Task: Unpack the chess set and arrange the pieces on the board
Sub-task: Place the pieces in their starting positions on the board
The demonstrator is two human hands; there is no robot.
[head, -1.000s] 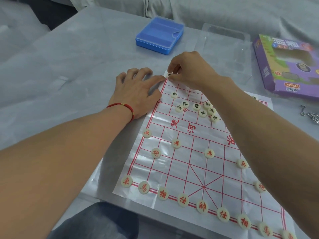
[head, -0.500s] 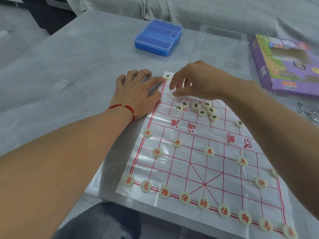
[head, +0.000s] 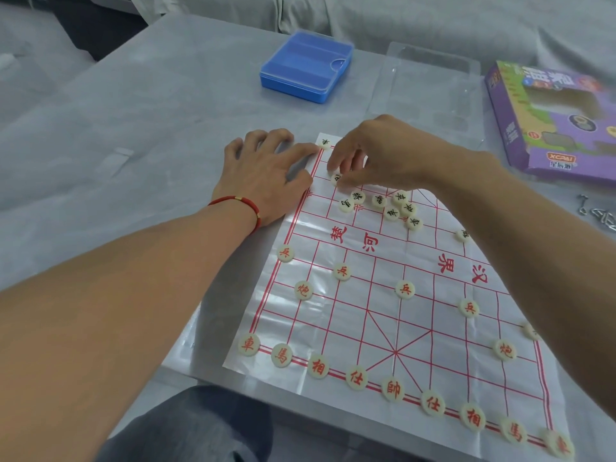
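A plastic sheet board [head: 383,295] with red lines lies on the grey table. Red-lettered cream pieces [head: 393,388] stand in order along its near rows. A black-lettered piece [head: 325,142] sits on the far left corner. Several black-lettered pieces [head: 391,206] lie clustered further right. My left hand [head: 263,175], with a red cord at the wrist, presses flat on the board's far left edge. My right hand [head: 376,155] reaches down with thumb and fingers pinching one black-lettered piece [head: 336,179] near that corner.
A blue plastic case [head: 306,66] lies at the back of the table, a clear plastic tray [head: 433,81] beside it. A purple cardboard box [head: 553,118] sits at the right, metal puzzle rings [head: 596,215] below it. My knee shows under the table's near edge.
My right hand left a black piece on the far left corner and drew back toward me onto another black piece. The left hand stayed put.
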